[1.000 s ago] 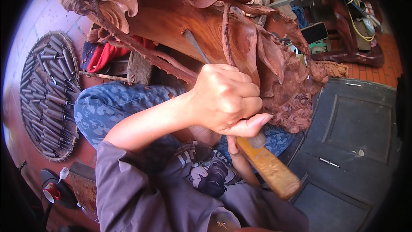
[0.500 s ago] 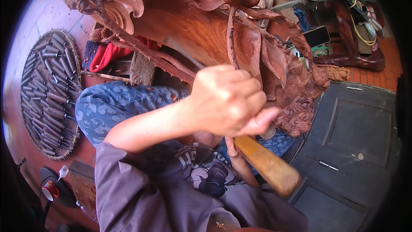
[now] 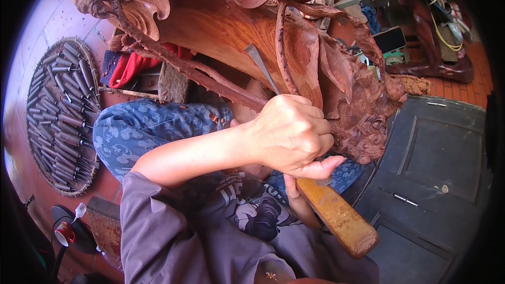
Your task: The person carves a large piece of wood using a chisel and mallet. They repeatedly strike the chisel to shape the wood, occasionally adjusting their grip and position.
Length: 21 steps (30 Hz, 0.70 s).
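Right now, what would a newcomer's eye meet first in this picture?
Most likely the big reddish carving across the upper middle. Next, the left hand at the centre, gripping a chisel, with a yellowish bar to its lower right. At far left, a round basket of dark-handled tools also stands out.

Glossy red floor tiles left, dark panelled board right

The reddish-brown carved wood sculpture at 12 o'clock is pretty smooth mid-body, super rough toward 3. Slim grey blade looks like metal; chunky yellow-brown wooden bar around 4:30 has slight gloss.
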### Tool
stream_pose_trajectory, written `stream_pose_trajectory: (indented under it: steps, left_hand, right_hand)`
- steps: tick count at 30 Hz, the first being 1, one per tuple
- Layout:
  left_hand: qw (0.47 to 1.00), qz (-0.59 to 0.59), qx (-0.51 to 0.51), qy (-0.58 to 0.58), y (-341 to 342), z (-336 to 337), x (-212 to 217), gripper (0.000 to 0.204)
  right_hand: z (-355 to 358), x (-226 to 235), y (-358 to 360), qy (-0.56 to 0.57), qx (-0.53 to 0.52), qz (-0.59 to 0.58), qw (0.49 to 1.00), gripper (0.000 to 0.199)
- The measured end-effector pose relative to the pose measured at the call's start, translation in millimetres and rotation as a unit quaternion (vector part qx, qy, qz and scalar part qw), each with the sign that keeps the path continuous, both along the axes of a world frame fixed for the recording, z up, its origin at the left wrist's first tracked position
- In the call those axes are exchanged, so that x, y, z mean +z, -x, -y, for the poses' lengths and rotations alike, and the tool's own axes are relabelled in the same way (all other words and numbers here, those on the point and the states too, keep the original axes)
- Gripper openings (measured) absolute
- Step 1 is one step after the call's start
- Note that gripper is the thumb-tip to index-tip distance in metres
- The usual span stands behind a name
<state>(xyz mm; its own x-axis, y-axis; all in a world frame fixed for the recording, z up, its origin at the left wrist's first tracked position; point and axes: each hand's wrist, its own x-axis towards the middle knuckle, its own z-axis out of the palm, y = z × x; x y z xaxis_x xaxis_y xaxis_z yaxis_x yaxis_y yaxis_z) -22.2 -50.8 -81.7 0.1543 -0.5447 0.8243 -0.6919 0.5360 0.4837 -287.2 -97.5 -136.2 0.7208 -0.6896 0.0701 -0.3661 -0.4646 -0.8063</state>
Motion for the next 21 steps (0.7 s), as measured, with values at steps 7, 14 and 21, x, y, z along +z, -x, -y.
stream_pose_trajectory:
  steps: [7, 14, 21]
  left_hand:
    - [1.0, 0.001, 0.019, 0.016, -4.9, -0.4, -0.9, 0.035]
    - [0.999, -0.002, 0.044, 0.023, -18.0, -4.4, 5.0, 0.039]
    - [0.999, -0.011, 0.023, 0.024, -13.0, -6.6, 4.6, 0.042]
  right_hand:
    - [10.5, -33.8, -26.2, 0.018, 0.015, 0.017, 1.0, 0.044]
    - [10.8, -27.1, -23.6, 0.014, 0.008, 0.023, 1.0, 0.044]
    - [3.8, 3.0, -3.7, 0.003, -0.001, 0.012, 1.0, 0.044]
